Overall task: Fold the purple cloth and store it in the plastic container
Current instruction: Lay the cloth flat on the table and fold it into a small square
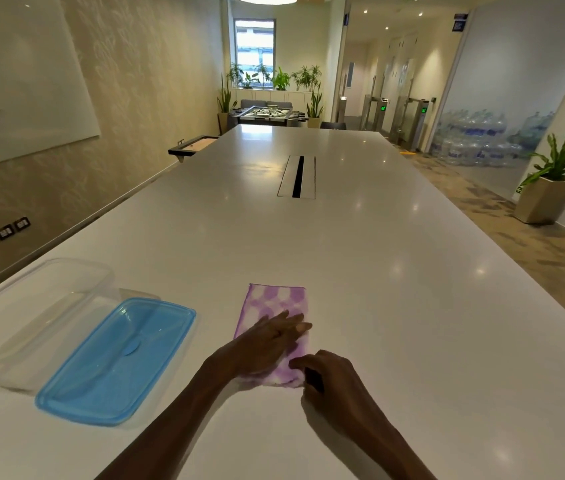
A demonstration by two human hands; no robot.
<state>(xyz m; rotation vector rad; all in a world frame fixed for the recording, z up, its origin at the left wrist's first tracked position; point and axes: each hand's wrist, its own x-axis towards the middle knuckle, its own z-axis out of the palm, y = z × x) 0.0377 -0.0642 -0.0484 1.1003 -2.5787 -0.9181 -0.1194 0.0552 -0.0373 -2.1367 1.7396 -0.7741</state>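
Observation:
A purple and white checked cloth [276, 303] lies on the white table [360, 271] as a narrow folded strip that runs away from me. My left hand [269, 342] rests flat on the cloth's middle, fingers stretched out and together. My right hand [326, 375] pinches the near right corner of the cloth between thumb and fingers. The clear plastic container [37, 317] stands lidless at the left of the table. Its blue lid [118, 362] lies upside down beside it, between the container and the cloth.
A cable slot [297, 176] is set into the middle of the table farther out. The table's left edge runs close to the wall. A potted plant [551, 188] stands on the floor at the right.

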